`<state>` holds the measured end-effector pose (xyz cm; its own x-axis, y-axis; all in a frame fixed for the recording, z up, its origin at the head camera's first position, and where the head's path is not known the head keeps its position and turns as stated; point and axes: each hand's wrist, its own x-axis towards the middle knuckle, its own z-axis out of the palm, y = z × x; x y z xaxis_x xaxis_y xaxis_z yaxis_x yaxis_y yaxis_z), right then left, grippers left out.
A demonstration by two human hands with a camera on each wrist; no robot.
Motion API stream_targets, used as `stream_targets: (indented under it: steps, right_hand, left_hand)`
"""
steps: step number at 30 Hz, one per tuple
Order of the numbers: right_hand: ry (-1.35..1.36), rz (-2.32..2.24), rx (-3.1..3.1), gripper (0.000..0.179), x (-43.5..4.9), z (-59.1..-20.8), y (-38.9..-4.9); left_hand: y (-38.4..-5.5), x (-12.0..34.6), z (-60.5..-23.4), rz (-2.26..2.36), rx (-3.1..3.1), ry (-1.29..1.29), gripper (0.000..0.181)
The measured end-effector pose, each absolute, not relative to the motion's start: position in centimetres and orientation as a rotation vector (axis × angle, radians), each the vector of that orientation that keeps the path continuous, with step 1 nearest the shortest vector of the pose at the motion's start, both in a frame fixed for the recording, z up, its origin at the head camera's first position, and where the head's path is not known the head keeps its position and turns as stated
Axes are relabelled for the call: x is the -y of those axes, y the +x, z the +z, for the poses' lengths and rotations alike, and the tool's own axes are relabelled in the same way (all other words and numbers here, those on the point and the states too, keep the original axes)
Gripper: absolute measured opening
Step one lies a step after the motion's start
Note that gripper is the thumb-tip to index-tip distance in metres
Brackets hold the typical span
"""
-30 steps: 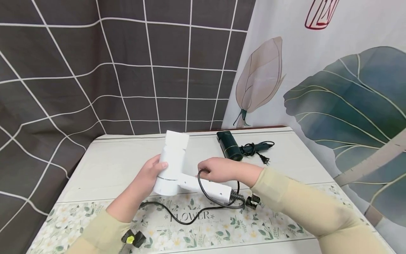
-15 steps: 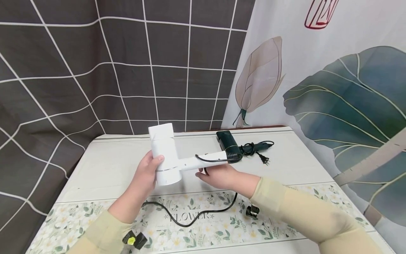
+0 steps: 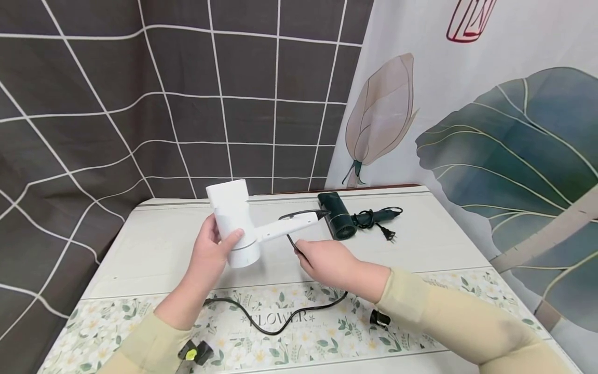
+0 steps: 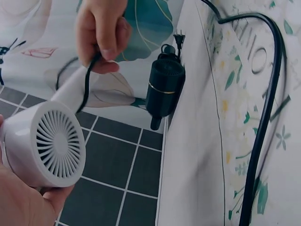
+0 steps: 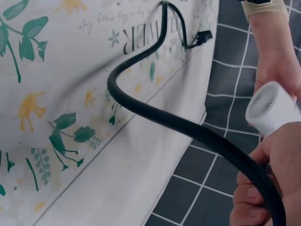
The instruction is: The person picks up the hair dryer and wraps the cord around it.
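The white hair dryer (image 3: 232, 208) is just left of centre in the head view, raised over the desk (image 3: 149, 249), its barrel tilted and its handle pointing right and slightly up. The left hand (image 3: 210, 254) grips the barrel from its left side, the thumb lying across the near face and the other fingers mostly hidden behind it. In the left wrist view the dryer sits at lower left, its round grille (image 4: 60, 143) facing the camera, with that hand curled beneath.

The right hand (image 3: 331, 264), right of centre, has its fingers bent in and pinches the black cord (image 3: 320, 308), just below the handle. The cord passes along the handle above those fingers; another stretch curves over the floral band of the desk, lower centre. The right wrist view shows the fingers closed at lower right, and a plug (image 5: 203, 37) at upper right.

A dark green hair dryer (image 3: 337, 215) lies beyond the right hand, near the handle's end in the frame.
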<state>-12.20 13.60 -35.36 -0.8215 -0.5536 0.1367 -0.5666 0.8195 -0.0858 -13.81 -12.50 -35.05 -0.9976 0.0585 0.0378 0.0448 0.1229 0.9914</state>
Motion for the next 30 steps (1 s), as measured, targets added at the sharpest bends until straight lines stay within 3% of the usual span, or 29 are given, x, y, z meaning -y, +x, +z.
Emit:
stream_targets:
  steps: [19, 30]
  right_hand:
    - [1.173, 0.103, 2.384, 0.003, -14.9, -34.6, -12.0]
    - [1.228, 0.142, 2.284, 0.011, -15.3, -34.0, -11.7]
  left_hand:
    - [-13.3, 12.1, -34.9, 1.936, -2.57, 0.199, 0.08]
    - [-13.4, 12.8, -34.7, 1.871, -2.592, 0.105, 0.082]
